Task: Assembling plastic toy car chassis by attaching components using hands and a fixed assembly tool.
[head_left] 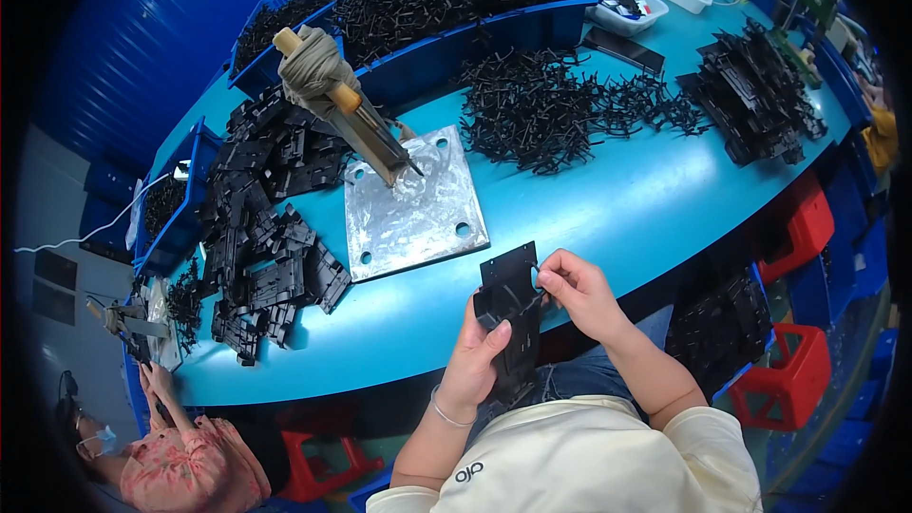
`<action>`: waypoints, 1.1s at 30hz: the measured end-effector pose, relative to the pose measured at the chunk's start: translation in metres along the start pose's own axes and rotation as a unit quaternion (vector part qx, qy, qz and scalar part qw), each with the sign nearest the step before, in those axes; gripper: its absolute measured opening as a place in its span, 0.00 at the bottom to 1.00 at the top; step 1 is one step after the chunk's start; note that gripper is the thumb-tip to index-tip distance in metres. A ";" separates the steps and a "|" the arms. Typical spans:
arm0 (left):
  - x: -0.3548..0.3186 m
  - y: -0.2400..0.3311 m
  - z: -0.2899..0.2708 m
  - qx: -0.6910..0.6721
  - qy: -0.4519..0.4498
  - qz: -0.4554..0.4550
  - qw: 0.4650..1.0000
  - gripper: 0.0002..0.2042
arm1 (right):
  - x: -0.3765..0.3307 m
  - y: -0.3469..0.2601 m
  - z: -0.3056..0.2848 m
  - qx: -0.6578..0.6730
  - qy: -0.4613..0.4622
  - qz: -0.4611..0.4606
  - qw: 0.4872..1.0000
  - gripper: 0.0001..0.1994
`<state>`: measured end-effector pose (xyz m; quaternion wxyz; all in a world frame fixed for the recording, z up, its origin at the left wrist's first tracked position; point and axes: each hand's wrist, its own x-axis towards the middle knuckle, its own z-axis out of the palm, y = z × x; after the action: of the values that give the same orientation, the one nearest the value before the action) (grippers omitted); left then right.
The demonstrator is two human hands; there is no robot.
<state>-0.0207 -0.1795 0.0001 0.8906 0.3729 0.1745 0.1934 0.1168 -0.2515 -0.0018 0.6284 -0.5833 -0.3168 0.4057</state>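
Holding a black plastic panel (518,332) in the left hand (475,351), just off the near right corner of the metal plate (408,233), on the body's side of it. Gripping it round the left edge, with thumb across the front. Pinching narrowly with thumb and forefinger of the right hand (581,294) beside the panel's upper right edge; cannot make out what, if anything, between the fingertips. Facing a cloth-wrapped tool (323,76), slanted over the metal plate. Having black moulded parts (237,214) to the plate's left, a blue bin (480,47) of black strips beyond it, and a loose heap (527,109) of similar strips to its upper right. Sharing the teal table (608,214) with a co-worker (195,465), well left of the plate.
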 end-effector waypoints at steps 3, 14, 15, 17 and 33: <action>0.001 0.003 0.004 0.007 -0.015 0.005 1.000 0.21 | -0.001 0.001 0.001 0.013 -0.016 0.008 1.000 0.06; 0.000 0.000 0.004 0.033 0.009 0.017 0.999 0.22 | 0.003 0.005 -0.001 0.042 -0.026 0.015 0.999 0.06; 0.000 0.000 0.004 0.034 0.009 0.017 0.999 0.22 | 0.003 0.005 -0.001 0.049 -0.018 0.009 0.999 0.06; 0.001 0.000 0.006 0.030 0.006 0.014 0.999 0.22 | 0.003 0.007 0.000 0.062 -0.008 0.013 0.998 0.06; -0.004 -0.005 0.017 0.060 0.052 0.062 0.995 0.21 | -0.004 0.005 0.008 -0.003 0.029 -0.025 0.999 0.06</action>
<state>-0.0154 -0.1945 0.0085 0.8426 0.4252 0.2086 0.2564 0.1070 -0.2509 -0.0053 0.6455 -0.5886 -0.3141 0.3718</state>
